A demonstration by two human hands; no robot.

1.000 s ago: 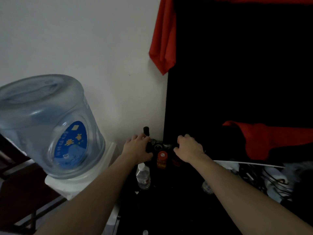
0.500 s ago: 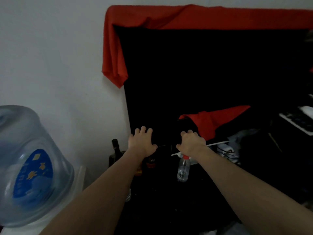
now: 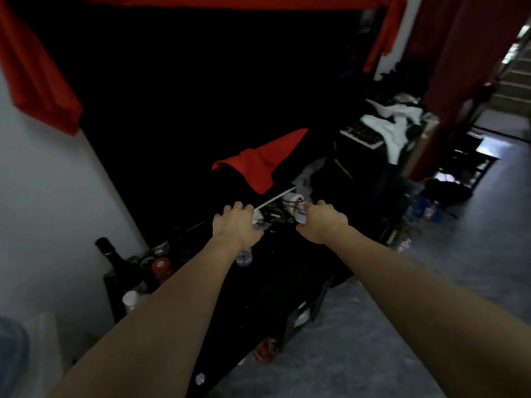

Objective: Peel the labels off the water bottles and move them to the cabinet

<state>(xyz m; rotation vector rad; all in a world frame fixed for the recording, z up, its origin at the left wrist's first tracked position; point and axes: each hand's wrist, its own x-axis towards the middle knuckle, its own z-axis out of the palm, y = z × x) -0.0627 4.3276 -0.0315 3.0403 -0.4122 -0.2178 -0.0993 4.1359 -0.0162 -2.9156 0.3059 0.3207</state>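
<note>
My left hand [image 3: 235,225] and my right hand [image 3: 321,222] reach forward side by side over a dark low cabinet top [image 3: 287,271]. Their fingers are loosely curled and I see nothing held in either. A small clear water bottle [image 3: 244,257] stands just under my left wrist, mostly hidden by it. A white-capped bottle [image 3: 130,297] stands at the left by my left forearm. Another clear bottle [image 3: 403,245] lies on the grey floor to the right.
A dark wine bottle [image 3: 110,254], an orange-capped bottle [image 3: 161,265] and several jars stand by the white wall. Tangled cables and white cloth [image 3: 290,205] lie beyond my hands under a red cloth [image 3: 258,165]. A water jug [image 3: 11,354] sits lower left. Open floor [image 3: 431,282] lies on the right.
The view has swung to the right and the big water jug has slid to the lower left corner. Both hands have moved right, from over the bottle cluster to over the cables.
</note>
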